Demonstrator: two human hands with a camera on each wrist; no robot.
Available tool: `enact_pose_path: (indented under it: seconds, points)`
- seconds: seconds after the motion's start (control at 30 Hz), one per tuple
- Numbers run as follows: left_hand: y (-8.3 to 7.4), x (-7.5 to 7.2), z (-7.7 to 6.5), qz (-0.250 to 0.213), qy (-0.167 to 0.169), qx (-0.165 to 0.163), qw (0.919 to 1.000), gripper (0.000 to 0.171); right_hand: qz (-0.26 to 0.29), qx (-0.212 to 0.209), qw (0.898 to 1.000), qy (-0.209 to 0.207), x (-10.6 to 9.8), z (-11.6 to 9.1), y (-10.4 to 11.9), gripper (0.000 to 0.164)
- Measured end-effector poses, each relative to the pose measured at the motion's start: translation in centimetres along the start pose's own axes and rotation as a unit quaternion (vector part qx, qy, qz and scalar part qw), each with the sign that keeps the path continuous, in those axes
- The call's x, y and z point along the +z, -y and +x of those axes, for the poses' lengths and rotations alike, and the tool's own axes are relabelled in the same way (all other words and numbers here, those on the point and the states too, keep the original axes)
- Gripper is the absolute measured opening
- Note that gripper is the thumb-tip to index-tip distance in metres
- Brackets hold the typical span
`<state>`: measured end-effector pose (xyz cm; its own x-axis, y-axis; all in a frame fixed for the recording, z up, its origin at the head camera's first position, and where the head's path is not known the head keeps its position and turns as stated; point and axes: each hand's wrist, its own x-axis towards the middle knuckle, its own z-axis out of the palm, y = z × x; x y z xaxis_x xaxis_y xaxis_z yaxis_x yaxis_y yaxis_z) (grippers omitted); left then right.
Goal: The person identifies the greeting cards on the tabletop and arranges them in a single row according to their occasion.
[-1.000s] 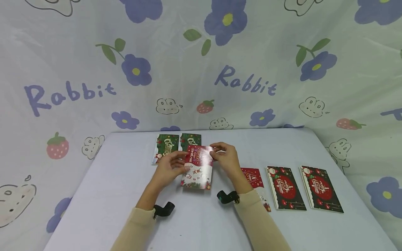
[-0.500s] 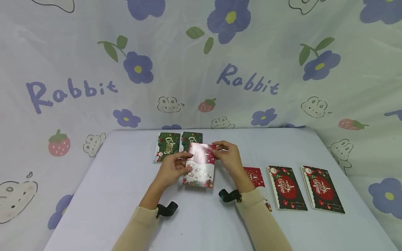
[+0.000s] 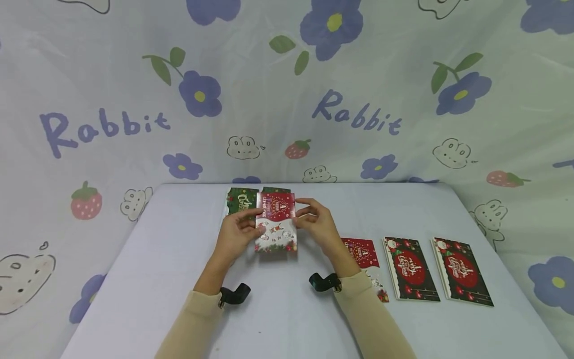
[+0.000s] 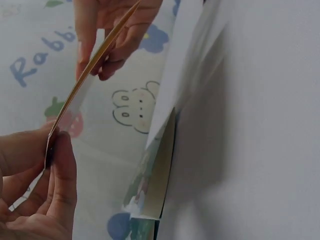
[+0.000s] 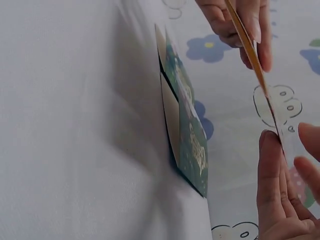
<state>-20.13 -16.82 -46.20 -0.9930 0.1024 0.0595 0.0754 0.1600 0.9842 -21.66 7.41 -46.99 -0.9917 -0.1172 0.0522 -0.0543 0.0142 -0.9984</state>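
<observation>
A red and white Christmas card (image 3: 275, 224) is held upright above the table in the head view, its printed front towards me. My left hand (image 3: 234, 235) pinches its left edge between thumb and fingers. At the right edge is my right hand (image 3: 317, 224). In the right wrist view one digit of the right hand (image 5: 282, 200) touches the card (image 5: 245, 37), while two other fingertips stand slightly apart from it. Behind the held card lie two green Christmas cards (image 3: 242, 198), partly covered by it and by my left hand.
To the right, another red and white card (image 3: 363, 254) lies partly under my right forearm. Beside it are two dark Christmas cards with red circles (image 3: 410, 269). A white cloth covers the table (image 3: 278, 319). A printed rabbit curtain (image 3: 251, 75) hangs behind its far edge.
Both hands have moved the red and white card farther away and slightly left, over the green cards. My right fingers have loosened at its edge. The cards on the table stay put.
</observation>
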Motion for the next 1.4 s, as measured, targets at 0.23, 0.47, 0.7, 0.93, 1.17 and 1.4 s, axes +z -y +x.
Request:
enact_pose_path:
  seconds: [0.23, 0.47, 0.7, 0.93, 1.17, 1.4]
  points:
    - [0.1, -0.4, 0.3, -0.025, -0.024, 0.0, 0.9994, 0.048, 0.002, -0.016, 0.999, 0.038, 0.4, -0.3, 0.0, 0.045]
    - [0.2, -0.3, 0.2, -0.033, -0.034, 0.006, 0.9988, 0.048, -0.007, -0.015, 0.999, 0.032, 0.5, -0.2, -0.1, 0.043]
    - [0.8, 0.2, 0.2, -0.004, -0.037, 0.013, 0.9992, 0.045, -0.028, -0.007, 0.999, 0.017, 0.4, -0.2, 0.1, 0.044]
    - [1.5, 1.4, 0.1, 0.088, -0.054, 0.038, 0.9939, 0.041, -0.077, 0.016, 0.997, -0.011, -0.2, -0.5, 0.2, 0.045]
    - [1.5, 3.3, 1.4, 0.129, -0.057, 0.058, 0.9884, 0.04, -0.144, 0.029, 0.988, -0.037, -1.3, -0.2, 0.2, 0.045]
    - [1.4, 5.7, 3.7, 0.174, -0.06, 0.093, 0.9786, 0.036, -0.197, 0.035, 0.978, -0.058, -3.3, 0.9, 0.2, 0.044]
